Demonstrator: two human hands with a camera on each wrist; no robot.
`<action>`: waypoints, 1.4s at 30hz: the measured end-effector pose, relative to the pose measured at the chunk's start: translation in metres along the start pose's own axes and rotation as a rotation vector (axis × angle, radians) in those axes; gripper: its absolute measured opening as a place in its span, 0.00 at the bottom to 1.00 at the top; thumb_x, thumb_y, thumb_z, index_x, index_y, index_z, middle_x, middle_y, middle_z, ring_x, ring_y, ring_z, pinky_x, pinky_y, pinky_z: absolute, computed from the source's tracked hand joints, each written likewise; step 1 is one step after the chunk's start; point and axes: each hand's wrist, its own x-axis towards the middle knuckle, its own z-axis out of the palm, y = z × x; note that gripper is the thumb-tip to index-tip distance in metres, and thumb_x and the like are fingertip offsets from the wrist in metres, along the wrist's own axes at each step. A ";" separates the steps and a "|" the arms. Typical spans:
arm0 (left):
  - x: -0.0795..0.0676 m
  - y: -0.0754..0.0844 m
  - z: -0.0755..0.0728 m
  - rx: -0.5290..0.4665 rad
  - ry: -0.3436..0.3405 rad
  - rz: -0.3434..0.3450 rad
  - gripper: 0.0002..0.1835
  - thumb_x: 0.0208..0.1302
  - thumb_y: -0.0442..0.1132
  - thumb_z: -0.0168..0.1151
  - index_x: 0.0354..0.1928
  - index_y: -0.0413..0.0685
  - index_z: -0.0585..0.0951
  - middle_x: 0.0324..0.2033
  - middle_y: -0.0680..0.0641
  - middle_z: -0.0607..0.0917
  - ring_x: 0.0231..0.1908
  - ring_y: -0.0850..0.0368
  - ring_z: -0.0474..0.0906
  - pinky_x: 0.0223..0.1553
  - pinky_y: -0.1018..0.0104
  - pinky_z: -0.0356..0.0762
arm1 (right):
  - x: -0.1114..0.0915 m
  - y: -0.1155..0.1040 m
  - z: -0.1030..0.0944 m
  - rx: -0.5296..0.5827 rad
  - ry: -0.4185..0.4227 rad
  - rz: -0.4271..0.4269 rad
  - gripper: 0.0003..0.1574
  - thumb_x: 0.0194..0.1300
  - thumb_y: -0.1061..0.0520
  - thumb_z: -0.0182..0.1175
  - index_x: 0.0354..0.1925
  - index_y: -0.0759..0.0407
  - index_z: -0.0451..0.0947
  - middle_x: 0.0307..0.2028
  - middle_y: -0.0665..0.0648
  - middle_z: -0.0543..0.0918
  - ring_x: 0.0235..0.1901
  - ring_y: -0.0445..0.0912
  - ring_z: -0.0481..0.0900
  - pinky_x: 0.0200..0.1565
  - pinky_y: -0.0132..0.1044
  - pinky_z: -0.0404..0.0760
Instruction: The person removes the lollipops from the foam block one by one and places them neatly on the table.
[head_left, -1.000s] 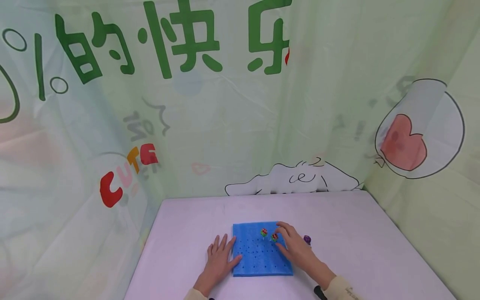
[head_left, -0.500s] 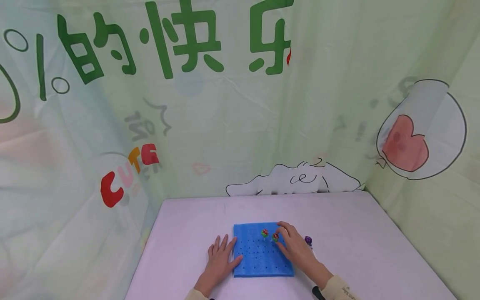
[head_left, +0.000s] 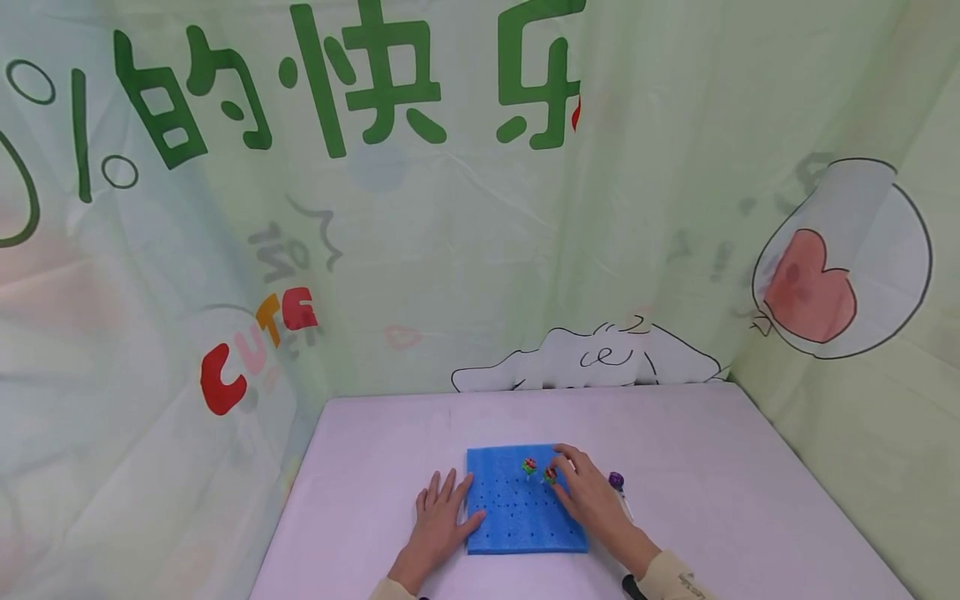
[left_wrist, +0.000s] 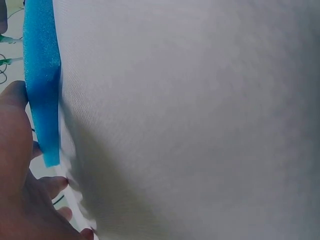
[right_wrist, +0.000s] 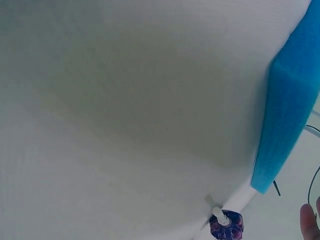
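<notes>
A blue foam board point(head_left: 498, 521) with rows of small holes lies on the table. My left hand point(head_left: 437, 521) rests at its left edge, fingers spread, the thumb on top; the left wrist view shows fingers point(left_wrist: 52, 186) beside the board's side point(left_wrist: 42, 75). Near the far edge, a red-and-green wrapped lollipop point(head_left: 529, 466) stands upright on its stick. A similar lollipop point(head_left: 550, 475) is right beside it, its head pinched between the thumb and index finger of my right hand point(head_left: 596, 500). In the right wrist view just a fingertip point(right_wrist: 309, 222) shows.
To the right of the board, beyond my right hand, a purple wrapped lollipop point(head_left: 616, 480) lies on the pale table point(head_left: 720, 483), its white stick partly hidden by the hand. Printed cloth curtains point(head_left: 480, 250) enclose the table at the back and both sides.
Both hands keep their places on the board. My right wrist and sleeve have shifted slightly left, showing more of the purple lollipop's stick.
</notes>
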 end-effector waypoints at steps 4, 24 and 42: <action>0.000 0.001 -0.001 0.004 0.002 -0.001 0.43 0.66 0.75 0.48 0.77 0.65 0.61 0.78 0.43 0.59 0.78 0.35 0.46 0.72 0.30 0.48 | 0.000 -0.001 -0.002 -0.019 0.018 -0.004 0.24 0.52 0.58 0.78 0.45 0.48 0.77 0.58 0.59 0.79 0.54 0.53 0.81 0.51 0.46 0.85; 0.000 0.000 -0.002 0.003 -0.010 0.006 0.43 0.66 0.75 0.48 0.78 0.64 0.60 0.78 0.43 0.59 0.78 0.35 0.45 0.72 0.29 0.47 | 0.016 -0.006 -0.029 0.047 -0.010 0.082 0.26 0.54 0.58 0.77 0.51 0.51 0.79 0.53 0.55 0.81 0.53 0.50 0.81 0.50 0.46 0.85; -0.003 0.006 -0.006 0.015 -0.023 0.003 0.43 0.67 0.73 0.49 0.77 0.61 0.61 0.78 0.42 0.59 0.78 0.35 0.44 0.73 0.29 0.43 | 0.043 0.001 -0.063 0.420 -0.504 0.157 0.15 0.62 0.60 0.70 0.48 0.54 0.83 0.41 0.50 0.84 0.42 0.51 0.82 0.43 0.41 0.83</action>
